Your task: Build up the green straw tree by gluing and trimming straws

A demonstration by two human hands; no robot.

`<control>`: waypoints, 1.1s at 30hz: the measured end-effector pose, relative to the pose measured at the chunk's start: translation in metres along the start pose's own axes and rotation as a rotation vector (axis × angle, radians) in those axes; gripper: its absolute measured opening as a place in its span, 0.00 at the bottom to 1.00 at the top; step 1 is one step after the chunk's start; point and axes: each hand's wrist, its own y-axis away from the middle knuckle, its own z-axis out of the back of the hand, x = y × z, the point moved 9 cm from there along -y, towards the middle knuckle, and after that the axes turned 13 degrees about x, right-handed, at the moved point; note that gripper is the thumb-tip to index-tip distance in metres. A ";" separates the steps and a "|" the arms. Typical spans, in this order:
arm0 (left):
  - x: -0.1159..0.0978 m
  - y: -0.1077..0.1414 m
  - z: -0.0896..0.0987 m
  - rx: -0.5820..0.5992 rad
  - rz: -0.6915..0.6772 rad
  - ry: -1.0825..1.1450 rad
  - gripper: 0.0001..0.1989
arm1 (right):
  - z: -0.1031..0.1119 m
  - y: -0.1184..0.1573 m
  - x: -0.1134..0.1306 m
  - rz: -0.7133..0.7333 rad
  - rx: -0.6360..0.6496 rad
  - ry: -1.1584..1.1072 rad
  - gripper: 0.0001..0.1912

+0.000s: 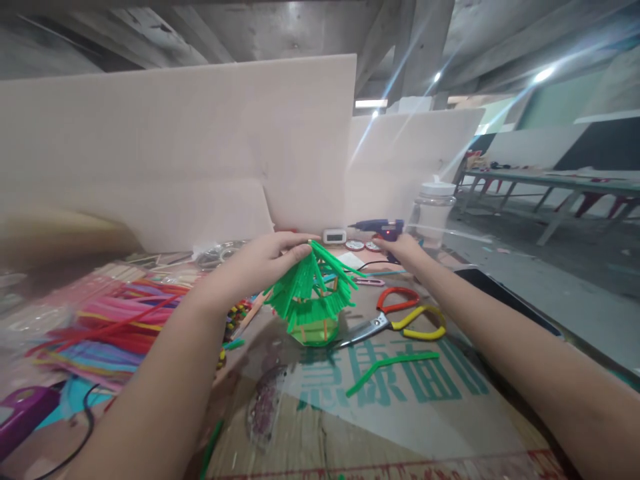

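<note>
A small green hut-like model [310, 310], its roof layered from pipe cleaners, stands upright on the work surface. At its peak, my left hand [275, 257] is closed with thumb and forefinger gripping the top. My right hand [403, 248] is wrapped around the handle of a dark blue glue gun [376, 227]. The gun's nozzle points left, behind and above the model, apart from it. Scissors [387, 319] with one red and one yellow handle lie to the model's right, tips close to its base. In front of them rests a loose, bent green pipe cleaner [393, 367].
Bundles of coloured pipe cleaners [115, 323] cover the left side. A purple tool [25, 417] with a cord lies at lower left. Behind stand a small white digital display [335, 237] and a clear bottle [434, 210]. A dark flat object [507, 300] lies under my right forearm.
</note>
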 end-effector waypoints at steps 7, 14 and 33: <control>0.008 0.000 0.001 0.001 0.038 0.003 0.24 | 0.022 0.058 0.087 0.336 0.110 -0.469 0.12; 0.007 0.000 -0.002 -0.021 0.100 0.049 0.24 | 0.006 0.105 0.134 0.605 0.307 -0.293 0.20; 0.025 -0.006 0.007 -0.216 0.219 -0.037 0.21 | -0.005 0.110 0.131 0.560 0.332 -0.149 0.28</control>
